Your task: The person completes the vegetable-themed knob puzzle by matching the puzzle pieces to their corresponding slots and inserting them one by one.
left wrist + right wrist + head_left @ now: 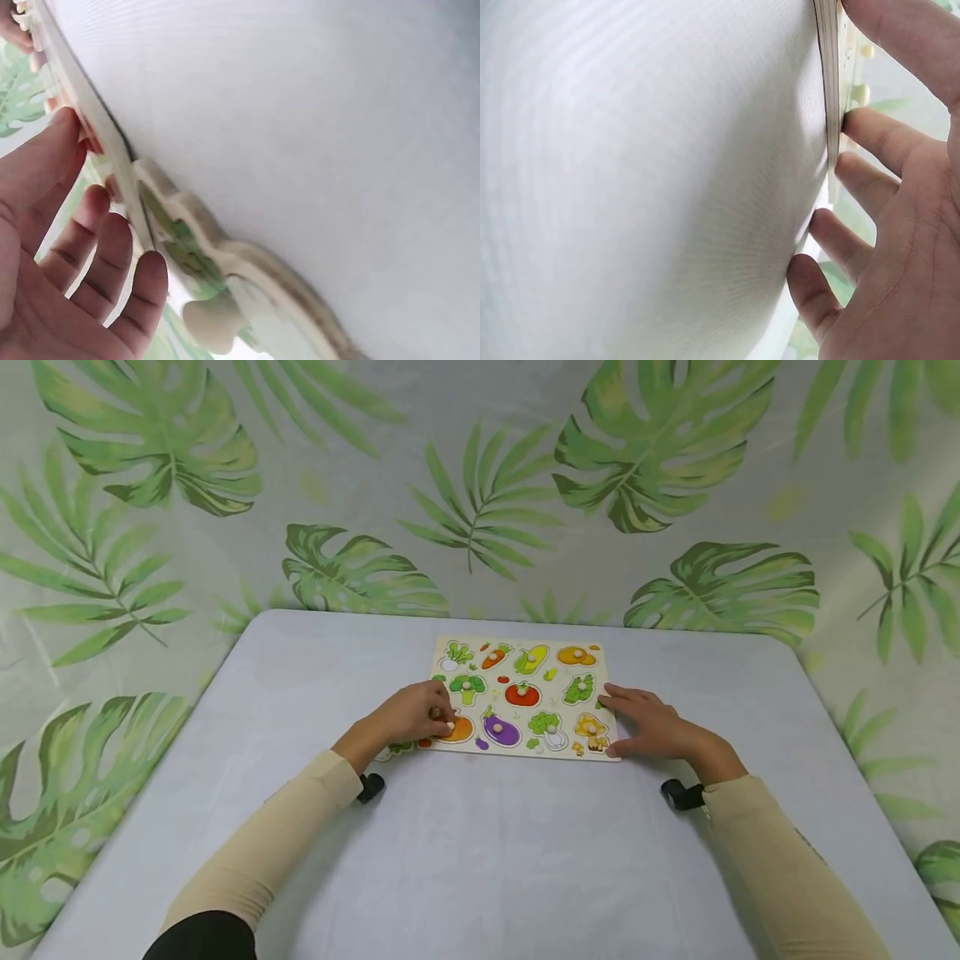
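Observation:
A wooden vegetable peg puzzle [510, 747] lies flat on the table, its pictured pieces bearing small knobs. At its lower left, my left hand [416, 714] pinches the knob of the orange pumpkin piece [459, 729] with thumb and index finger; the other fingers are bent loosely in the left wrist view. A loose green-topped piece [202, 262] rests against the board's left side, partly hidden under that hand in the head view. My right hand [652, 722] touches the board's right edge, thumb at the near corner by the mushroom piece [592, 731], fingers spread in the right wrist view.
A white cloth covers the table [510, 860]. Behind it hangs a leaf-patterned curtain [517, 585]. Tomato [522, 695], eggplant [501, 732] and several other pieces sit in the board.

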`<state>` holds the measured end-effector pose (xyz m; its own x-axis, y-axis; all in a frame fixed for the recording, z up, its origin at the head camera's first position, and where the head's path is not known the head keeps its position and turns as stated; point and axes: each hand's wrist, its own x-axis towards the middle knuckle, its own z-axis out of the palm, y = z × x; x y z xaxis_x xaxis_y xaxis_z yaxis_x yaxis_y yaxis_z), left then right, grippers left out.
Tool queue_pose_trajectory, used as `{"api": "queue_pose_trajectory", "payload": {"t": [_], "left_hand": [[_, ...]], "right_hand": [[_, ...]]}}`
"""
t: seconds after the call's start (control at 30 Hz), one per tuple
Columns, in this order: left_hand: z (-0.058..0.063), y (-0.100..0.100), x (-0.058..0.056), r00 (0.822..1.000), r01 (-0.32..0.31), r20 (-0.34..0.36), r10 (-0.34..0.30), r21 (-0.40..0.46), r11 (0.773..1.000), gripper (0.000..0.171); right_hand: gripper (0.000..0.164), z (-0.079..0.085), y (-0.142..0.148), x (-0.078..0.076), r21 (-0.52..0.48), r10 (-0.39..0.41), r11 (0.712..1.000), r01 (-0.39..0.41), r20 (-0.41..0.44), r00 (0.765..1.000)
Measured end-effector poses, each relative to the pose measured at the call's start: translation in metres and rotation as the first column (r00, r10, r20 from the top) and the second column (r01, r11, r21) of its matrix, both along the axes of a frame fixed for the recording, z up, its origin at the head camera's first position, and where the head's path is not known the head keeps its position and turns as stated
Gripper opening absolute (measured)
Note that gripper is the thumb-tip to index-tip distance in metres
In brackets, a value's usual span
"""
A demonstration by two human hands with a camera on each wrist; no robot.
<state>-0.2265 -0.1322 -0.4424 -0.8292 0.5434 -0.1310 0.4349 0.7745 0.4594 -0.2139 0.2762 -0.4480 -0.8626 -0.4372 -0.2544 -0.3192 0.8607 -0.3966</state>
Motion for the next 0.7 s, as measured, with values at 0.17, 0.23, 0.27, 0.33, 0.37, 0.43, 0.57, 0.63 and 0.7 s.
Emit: {"api": "queue_pose_trajectory", "payload": {"t": [0.17, 0.23, 0.27, 0.33, 0.37, 0.43, 0.57, 0.63, 0.7], "left_hand": [[0.005, -0.012, 0.005, 1.0, -0.004, -0.002, 0.004, 0.021, 1.0, 0.021], [0.009, -0.023, 0.008, 1.0, -0.013, 0.007, 0.012, 0.046, 0.999, 0.019], [0.011, -0.029, 0.01, 1.0, -0.02, 0.012, 0.02, 0.054, 0.998, 0.017], [0.014, -0.042, 0.014, 0.999, -0.029, 0.019, 0.028, 0.056, 0.998, 0.014], [0.015, -0.049, 0.016, 0.999, -0.032, 0.023, 0.031, 0.05, 0.998, 0.014], [0.016, -0.061, 0.021, 0.999, -0.035, 0.03, 0.034, 0.032, 0.999, 0.014], [0.014, -0.08, 0.029, 0.999, -0.023, 0.042, 0.023, 0.02, 1.0, 0.017], [0.012, -0.086, 0.032, 0.999, -0.014, 0.043, 0.013, 0.03, 0.999, 0.018], [0.009, -0.089, 0.034, 1.0, 0.005, 0.028, -0.006, 0.04, 0.999, 0.019]], "right_hand": [[0.09, 0.002, -0.001, 0.001, -0.003, 0.0, 1.0, 0.0, 0.002, 1.0], [0.09, 0.002, -0.001, 0.001, 0.001, 0.0, 1.0, 0.0, 0.001, 1.0], [0.09, 0.002, -0.002, 0.001, 0.004, 0.0, 1.0, 0.0, 0.001, 1.0], [0.09, 0.002, -0.002, 0.001, 0.004, 0.002, 1.0, -0.002, 0.001, 1.0], [0.09, 0.002, -0.001, 0.001, 0.004, 0.003, 1.0, -0.003, 0.0, 1.0], [0.089, 0.002, -0.001, 0.001, 0.001, 0.007, 1.0, -0.007, -0.002, 1.0], [0.088, 0.003, -0.002, 0.001, 0.001, 0.01, 1.0, -0.01, -0.003, 1.0], [0.089, 0.003, -0.002, 0.001, 0.003, 0.008, 1.0, -0.008, -0.002, 1.0], [0.089, 0.003, -0.002, 0.002, 0.0, 0.005, 1.0, -0.005, 0.003, 1.0]]}}
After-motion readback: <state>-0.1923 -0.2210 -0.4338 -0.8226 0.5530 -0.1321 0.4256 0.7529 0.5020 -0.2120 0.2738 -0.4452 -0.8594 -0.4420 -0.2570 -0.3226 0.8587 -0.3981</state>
